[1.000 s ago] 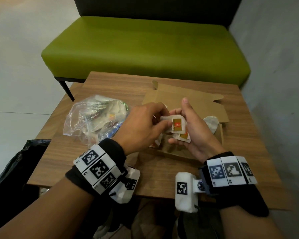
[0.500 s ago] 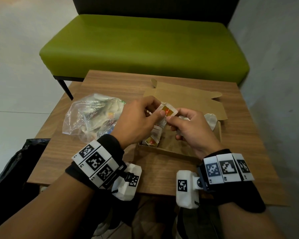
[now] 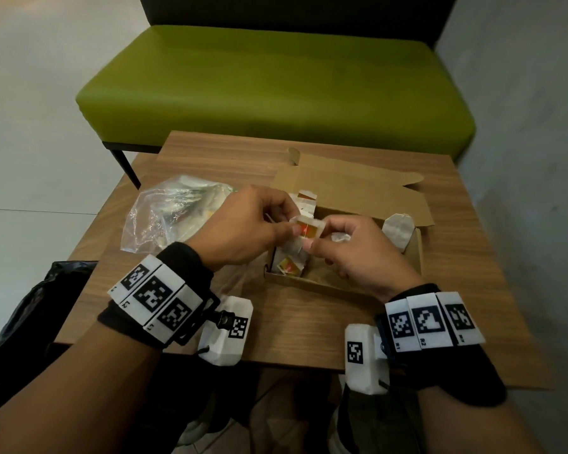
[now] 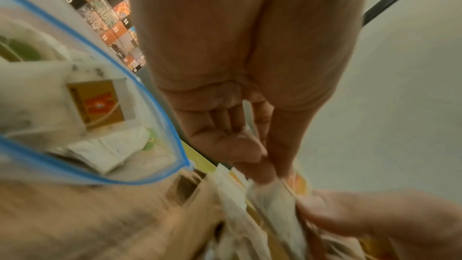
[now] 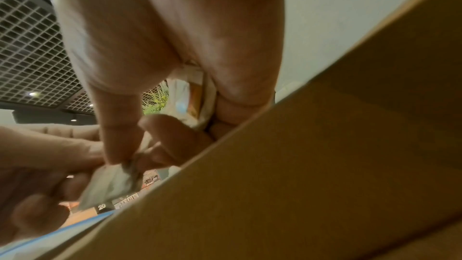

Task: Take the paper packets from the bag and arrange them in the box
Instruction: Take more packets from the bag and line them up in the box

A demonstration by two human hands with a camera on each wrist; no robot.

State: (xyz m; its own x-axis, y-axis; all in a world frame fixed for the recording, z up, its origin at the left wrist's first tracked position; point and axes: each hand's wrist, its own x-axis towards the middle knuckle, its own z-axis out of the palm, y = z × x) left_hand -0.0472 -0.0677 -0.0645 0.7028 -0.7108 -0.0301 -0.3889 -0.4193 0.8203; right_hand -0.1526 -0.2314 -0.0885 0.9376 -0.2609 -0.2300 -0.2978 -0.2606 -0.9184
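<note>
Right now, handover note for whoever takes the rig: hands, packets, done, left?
Left hand and right hand both pinch one packet over the box.
Box sits open on the table; packets stand along its left side.
Bag, left of the box, holds more packets.
Done: several packets placed.
Left: set this one in, then empty the bag.

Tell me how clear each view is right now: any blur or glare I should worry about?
Head view: dim but sharp, both hands pinching one packet over the box; the bag shows some glare. Left wrist view: bag fairly clear, packets lower down smeared by motion blur. Right wrist view: blurred, with the box wall blocking the lower right.
</note>
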